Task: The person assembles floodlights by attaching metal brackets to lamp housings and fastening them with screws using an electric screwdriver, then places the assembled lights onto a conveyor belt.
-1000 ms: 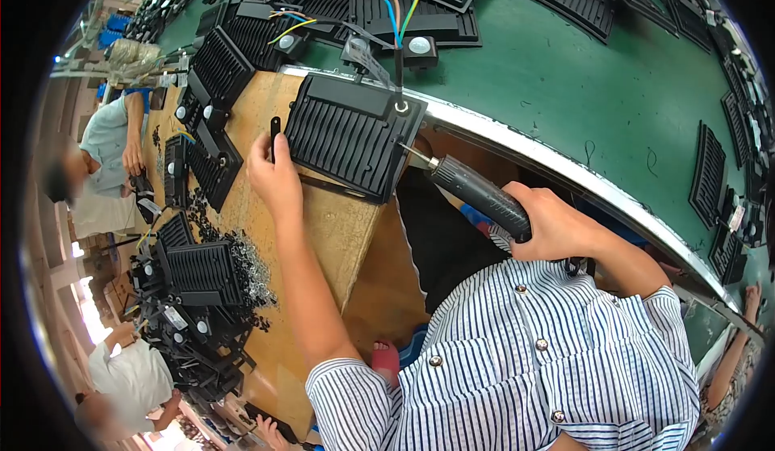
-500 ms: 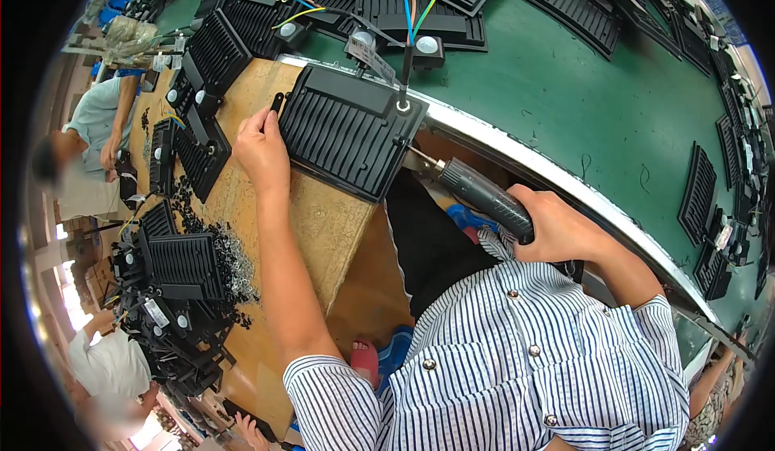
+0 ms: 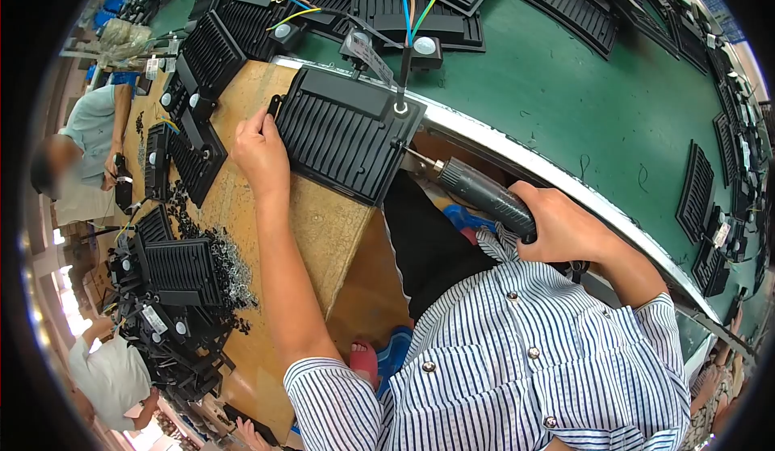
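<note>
A black finned floodlight housing (image 3: 343, 132) lies on the near corner of the wooden bench top, a cable with blue, brown and yellow-green wires (image 3: 414, 19) rising from its far right corner. At its left side, my left hand (image 3: 261, 148) is closed, pinching a small black bracket (image 3: 275, 106) against the edge. My right hand (image 3: 557, 223) wraps around a black electric screwdriver (image 3: 484, 197). The driver's bit reaches the housing's right side; the screw there is too small to make out. Behind the housing sits a sensor with a white dome (image 3: 358, 41) and a label.
Loose screws (image 3: 234, 269) and small black parts lie on the wooden bench (image 3: 311, 237) to the left, beside piled floodlights (image 3: 182, 272). More housings (image 3: 565, 11) rest on the green table (image 3: 549, 96), edged by a metal rail (image 3: 500, 140). A co-worker (image 3: 97, 132) is at the far left.
The black bracket by my left fingers has shifted slightly and sits lower against the housing's edge. The screwdriver stays at the right side. The co-worker's head and hands have moved.
</note>
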Action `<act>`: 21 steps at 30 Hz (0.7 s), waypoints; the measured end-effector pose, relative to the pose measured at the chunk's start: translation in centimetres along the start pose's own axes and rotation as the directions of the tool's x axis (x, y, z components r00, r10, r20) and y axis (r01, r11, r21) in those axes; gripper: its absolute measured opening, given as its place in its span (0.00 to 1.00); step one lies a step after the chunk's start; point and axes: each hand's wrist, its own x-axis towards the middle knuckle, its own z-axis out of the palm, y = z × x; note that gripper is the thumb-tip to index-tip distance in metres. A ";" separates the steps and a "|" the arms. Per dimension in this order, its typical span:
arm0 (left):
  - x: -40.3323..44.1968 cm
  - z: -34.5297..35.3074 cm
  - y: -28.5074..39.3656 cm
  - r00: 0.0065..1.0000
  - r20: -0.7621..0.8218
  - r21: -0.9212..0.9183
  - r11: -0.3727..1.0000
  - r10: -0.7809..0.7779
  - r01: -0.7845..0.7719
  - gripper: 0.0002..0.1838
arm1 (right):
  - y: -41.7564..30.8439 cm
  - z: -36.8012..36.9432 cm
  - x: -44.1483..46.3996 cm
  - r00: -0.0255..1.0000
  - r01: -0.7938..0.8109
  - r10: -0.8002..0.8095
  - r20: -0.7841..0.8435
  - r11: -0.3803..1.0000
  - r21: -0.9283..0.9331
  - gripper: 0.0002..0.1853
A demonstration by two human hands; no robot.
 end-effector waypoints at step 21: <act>-0.8 0.9 4.1 0.948 0.308 0.274 0.946 0.084 -0.173 0.31 | -1.7 -4.1 1.2 0.962 -0.090 0.069 0.264 0.994 0.067 0.22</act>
